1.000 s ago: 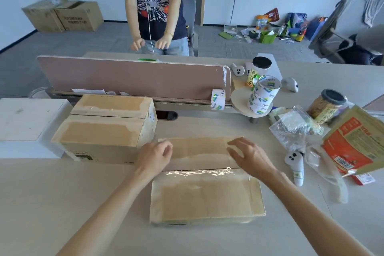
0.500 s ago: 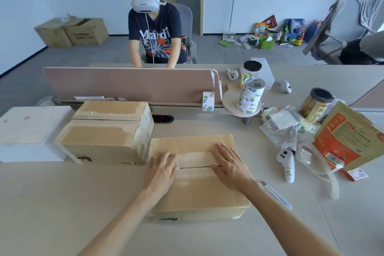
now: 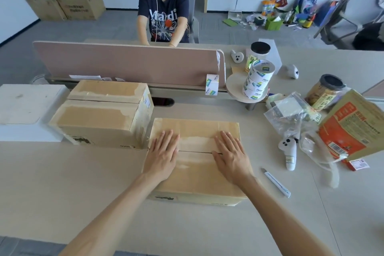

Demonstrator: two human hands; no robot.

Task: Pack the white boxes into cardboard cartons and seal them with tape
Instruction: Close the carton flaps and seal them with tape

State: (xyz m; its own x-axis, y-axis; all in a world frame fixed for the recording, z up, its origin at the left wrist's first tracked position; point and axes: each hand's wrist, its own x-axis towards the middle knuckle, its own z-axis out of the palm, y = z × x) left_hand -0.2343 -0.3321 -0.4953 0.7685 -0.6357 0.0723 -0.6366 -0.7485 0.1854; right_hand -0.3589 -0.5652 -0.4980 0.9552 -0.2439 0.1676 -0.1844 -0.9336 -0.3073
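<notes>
The left hand (image 3: 162, 156) and right hand (image 3: 231, 156) lie flat and released, fingers straight. They press on the closed top flaps of a carton (image 3: 197, 174), one at each end of the seam where the flaps meet. That carton sits mid-bench (image 3: 52, 183), right in front of the person. A second carton (image 3: 104, 114), flaps also down, stands just beside its far left corner. A white box (image 3: 25, 106) is next to that, further left. To the right of the hands a knife (image 3: 276, 183) lies on the bench, with a white controller (image 3: 287, 151) just beyond it. Farther back, stacked tape rolls (image 3: 257, 81) stand on a small round stand (image 3: 234, 87) by the divider (image 3: 128, 62).
</notes>
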